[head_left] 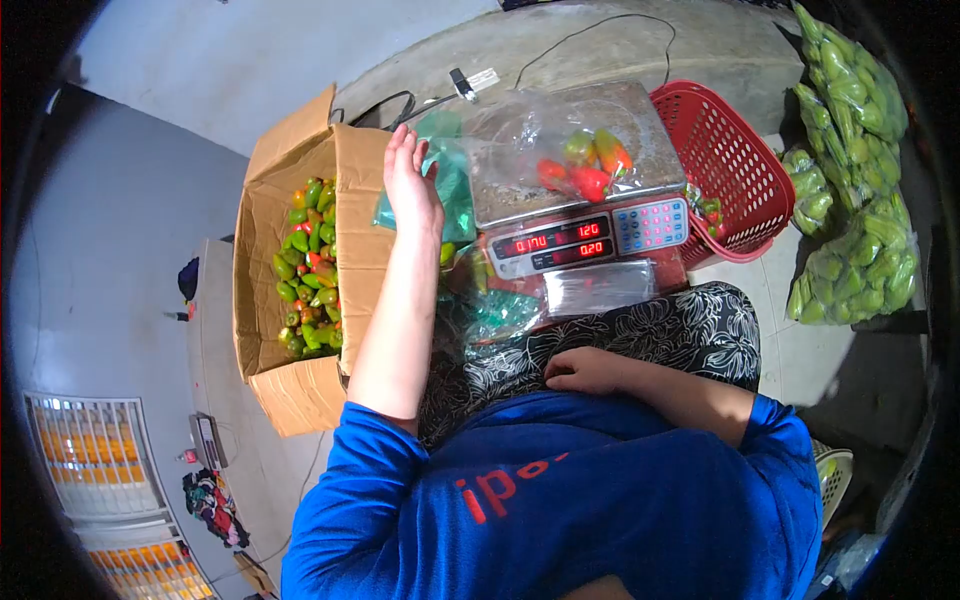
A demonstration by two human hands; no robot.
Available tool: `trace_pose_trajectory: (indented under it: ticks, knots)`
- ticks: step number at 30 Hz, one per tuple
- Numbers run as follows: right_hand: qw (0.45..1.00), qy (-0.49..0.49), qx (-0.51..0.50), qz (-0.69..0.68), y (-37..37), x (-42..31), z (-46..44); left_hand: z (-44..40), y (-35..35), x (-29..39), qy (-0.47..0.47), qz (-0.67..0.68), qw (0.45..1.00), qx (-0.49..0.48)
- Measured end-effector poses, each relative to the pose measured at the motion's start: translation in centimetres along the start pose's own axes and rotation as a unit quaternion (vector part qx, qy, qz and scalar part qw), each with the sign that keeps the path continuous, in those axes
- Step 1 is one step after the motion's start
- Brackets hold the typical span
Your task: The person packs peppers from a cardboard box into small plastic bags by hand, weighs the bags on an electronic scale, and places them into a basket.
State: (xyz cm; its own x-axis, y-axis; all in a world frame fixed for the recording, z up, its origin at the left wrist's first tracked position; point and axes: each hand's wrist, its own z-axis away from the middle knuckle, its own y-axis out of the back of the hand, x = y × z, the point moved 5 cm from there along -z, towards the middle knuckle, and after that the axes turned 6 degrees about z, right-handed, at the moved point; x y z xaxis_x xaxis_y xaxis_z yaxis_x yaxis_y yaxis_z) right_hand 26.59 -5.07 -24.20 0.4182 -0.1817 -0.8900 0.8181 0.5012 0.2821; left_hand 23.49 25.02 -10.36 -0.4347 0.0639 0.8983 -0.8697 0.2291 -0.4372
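Note:
My left hand (pixel 412 185) is raised beside the flap of a cardboard box (pixel 365 220), over a green plastic bag (pixel 455 185). Its fingers are loosely extended, with nothing held. On the lap, against patterned black-and-white trousers (pixel 660 340), rests my right hand (pixel 585 370), its fingers curled with nothing visible in them. A digital scale (pixel 500 200) stands in front of me, red figures lit. On its plate lies a clear plastic bag (pixel 510 135) with red and green peppers (pixel 590 180) in it. Many green, red and orange peppers (pixel 312 265) fill the box.
Right of the scale stands a red plastic basket (pixel 735 185) with a few peppers inside. Several clear bags of green vegetables (pixel 860 260) lie farther right. A stack of clear bags (pixel 600 290) sits before the scale. A cable and power strip (pixel 480 82) lie behind.

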Motion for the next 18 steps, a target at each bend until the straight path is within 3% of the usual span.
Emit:
trace_pose_trajectory:
  ticks: [18]
  knots:
    - [1.000, -0.007, 0.009, -0.021, 0.14, -0.27, 0.27, 0.94, -0.01, -0.34, 0.007, 0.010, 1.000, -0.007]
